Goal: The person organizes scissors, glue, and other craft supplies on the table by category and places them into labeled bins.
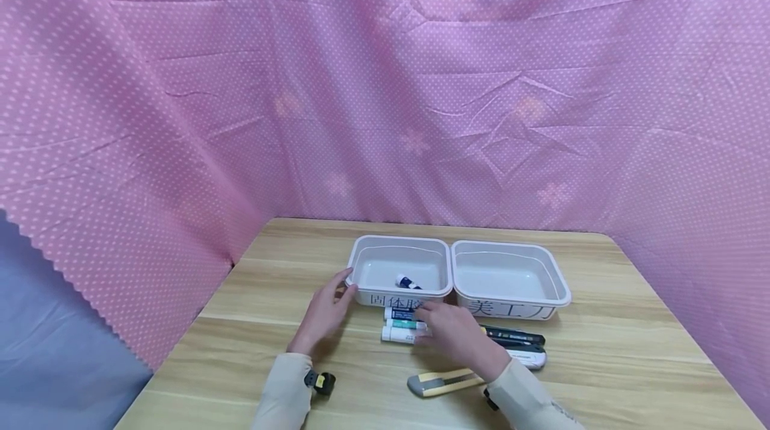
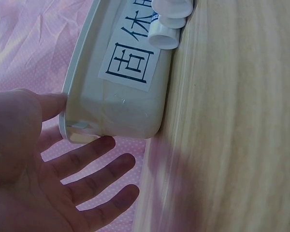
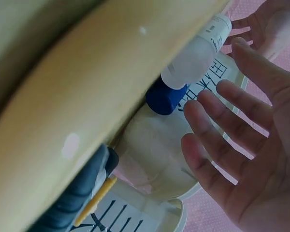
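Observation:
My left hand [image 1: 327,313] is at the front left corner of the left white bin [image 1: 363,296]. Its thumb touches the rim, and the fingers spread loosely past the corner in the left wrist view. Over the glue sticks hovers my right hand [image 1: 454,330], fingers extended and nothing in its grasp. Below it lie a blue-labelled glue stick [image 1: 397,314], a green-labelled glue stick [image 1: 404,324] and a white glue stick [image 1: 397,334], their right ends hidden by the hand in the head view. A dark blue glue stick [image 1: 409,282] lies inside the left bin.
A second white bin [image 1: 511,245] adjoins on the right; both carry printed labels in front. A yellow and grey utility knife [image 1: 442,382] lies nearest me, partly under the right forearm. A black utility knife [image 1: 514,335] and a white-and-black one [image 1: 529,356] lie before the right bin.

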The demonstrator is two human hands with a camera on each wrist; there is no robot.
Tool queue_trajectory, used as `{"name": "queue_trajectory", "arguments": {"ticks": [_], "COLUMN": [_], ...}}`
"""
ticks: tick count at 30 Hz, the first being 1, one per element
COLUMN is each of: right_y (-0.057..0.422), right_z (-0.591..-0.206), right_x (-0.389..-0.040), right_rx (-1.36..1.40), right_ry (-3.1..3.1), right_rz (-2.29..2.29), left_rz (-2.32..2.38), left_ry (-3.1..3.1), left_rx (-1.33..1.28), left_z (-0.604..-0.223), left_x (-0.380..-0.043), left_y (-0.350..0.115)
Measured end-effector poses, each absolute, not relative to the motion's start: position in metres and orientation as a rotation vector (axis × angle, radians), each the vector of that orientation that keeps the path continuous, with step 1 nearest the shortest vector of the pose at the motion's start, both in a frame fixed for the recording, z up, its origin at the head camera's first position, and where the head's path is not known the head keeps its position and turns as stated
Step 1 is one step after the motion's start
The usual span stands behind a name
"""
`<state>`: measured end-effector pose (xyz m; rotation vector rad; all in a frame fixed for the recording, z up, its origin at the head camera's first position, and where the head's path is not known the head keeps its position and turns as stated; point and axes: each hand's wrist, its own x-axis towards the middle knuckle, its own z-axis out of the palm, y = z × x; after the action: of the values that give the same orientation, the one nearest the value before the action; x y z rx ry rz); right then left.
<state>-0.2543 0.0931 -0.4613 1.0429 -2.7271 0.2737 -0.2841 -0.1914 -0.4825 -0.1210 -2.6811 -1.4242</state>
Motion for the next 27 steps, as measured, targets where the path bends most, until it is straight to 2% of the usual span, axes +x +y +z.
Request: {"name": "queue_trajectory", "arguments": {"ticks": [27], "right_y": [0.0879], "right_z": [-0.4637], "right_x": [-0.2517], "right_rx": [1.069], "right_ry": [-2.829], "right_rz": [0.194], "left_rz": [-1.426], "left_ry": [-2.696], "left_rx": [-0.116], "left_z": [-0.4828], "left_x": [-0.2848], "left_y": [-0.1933]}}
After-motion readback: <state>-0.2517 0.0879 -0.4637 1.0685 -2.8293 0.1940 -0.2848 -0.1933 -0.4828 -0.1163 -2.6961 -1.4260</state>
